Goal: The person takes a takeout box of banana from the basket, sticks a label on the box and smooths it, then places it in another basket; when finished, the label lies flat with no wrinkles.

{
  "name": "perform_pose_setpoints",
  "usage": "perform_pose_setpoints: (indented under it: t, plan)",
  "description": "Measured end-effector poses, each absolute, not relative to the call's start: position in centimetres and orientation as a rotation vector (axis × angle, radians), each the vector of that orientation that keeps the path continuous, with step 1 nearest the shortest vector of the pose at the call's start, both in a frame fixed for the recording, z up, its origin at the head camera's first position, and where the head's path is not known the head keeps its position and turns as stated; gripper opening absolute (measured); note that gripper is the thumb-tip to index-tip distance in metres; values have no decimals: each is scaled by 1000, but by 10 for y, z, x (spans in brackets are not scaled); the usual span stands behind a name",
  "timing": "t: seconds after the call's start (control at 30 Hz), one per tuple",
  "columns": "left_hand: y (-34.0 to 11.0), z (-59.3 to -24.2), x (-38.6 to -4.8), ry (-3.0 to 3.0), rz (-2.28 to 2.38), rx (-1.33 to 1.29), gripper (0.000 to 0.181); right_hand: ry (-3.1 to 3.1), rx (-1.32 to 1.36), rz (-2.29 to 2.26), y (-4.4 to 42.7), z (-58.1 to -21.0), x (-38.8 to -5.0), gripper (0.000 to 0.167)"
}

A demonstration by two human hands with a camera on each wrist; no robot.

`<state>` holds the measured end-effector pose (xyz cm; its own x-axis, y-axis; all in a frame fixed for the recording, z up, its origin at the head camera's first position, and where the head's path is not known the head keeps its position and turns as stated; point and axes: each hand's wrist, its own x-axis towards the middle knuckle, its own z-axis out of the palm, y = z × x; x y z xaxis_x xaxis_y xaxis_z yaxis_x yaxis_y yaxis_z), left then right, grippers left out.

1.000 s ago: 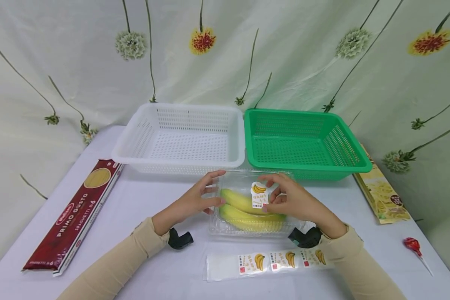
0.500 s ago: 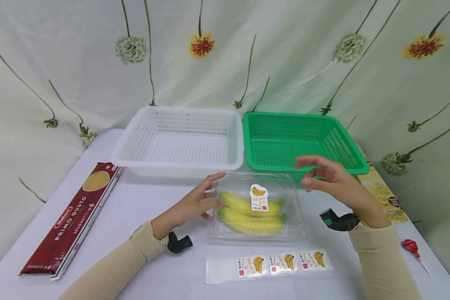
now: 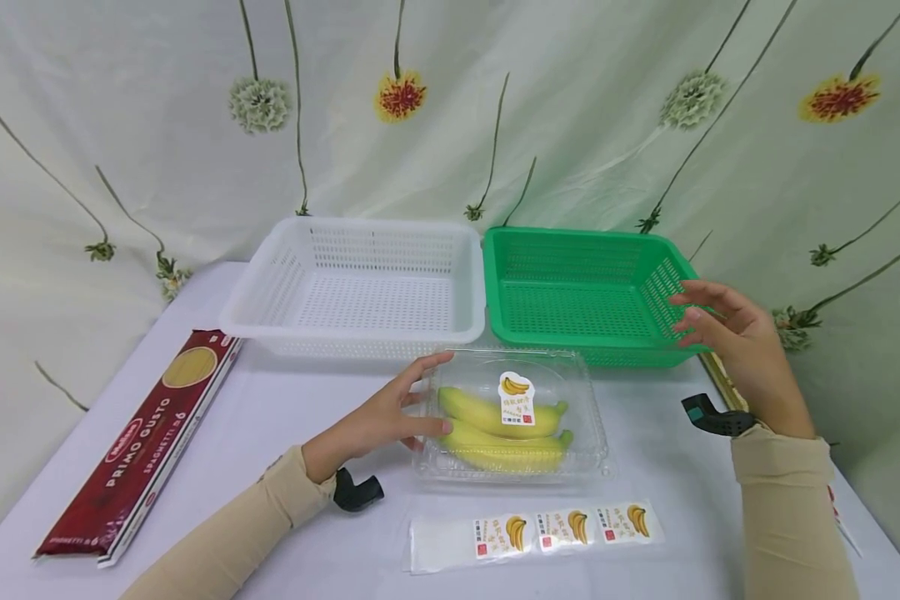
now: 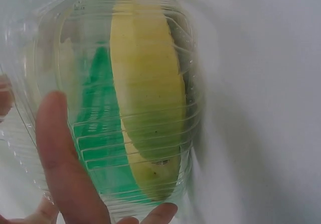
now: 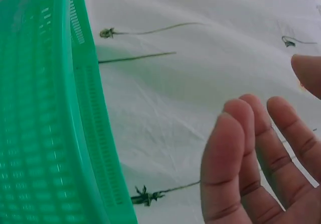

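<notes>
A clear plastic box with two bananas inside lies in front of the baskets, a banana label on its lid. The left hand holds the box's left side, its thumb on the lid edge. In the left wrist view, fingers touch the clear wall beside a banana. Off to the right, the right hand hovers near the right end of the green basket, fingers loosely bent and nothing in them; the right wrist view shows it beside the basket.
A white basket stands at the back left. The red spaghetti pack lies on the left. A strip of banana labels lies in front of the box. Partly hidden behind the right arm are a yellow pack and a lollipop.
The right hand has left the lid label and moved right, past the box to the green basket's right end. The left hand has stayed on the box.
</notes>
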<state>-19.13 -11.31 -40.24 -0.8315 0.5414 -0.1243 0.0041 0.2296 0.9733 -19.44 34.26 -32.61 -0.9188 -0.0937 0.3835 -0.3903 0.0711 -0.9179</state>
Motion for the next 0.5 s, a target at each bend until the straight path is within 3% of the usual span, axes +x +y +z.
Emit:
perform_pose_setpoints:
  t: [0.5]
  plan:
    - [-112,-402,-193,2050,1667,478,93,-1499,-85,1866,380,-354,-215,12]
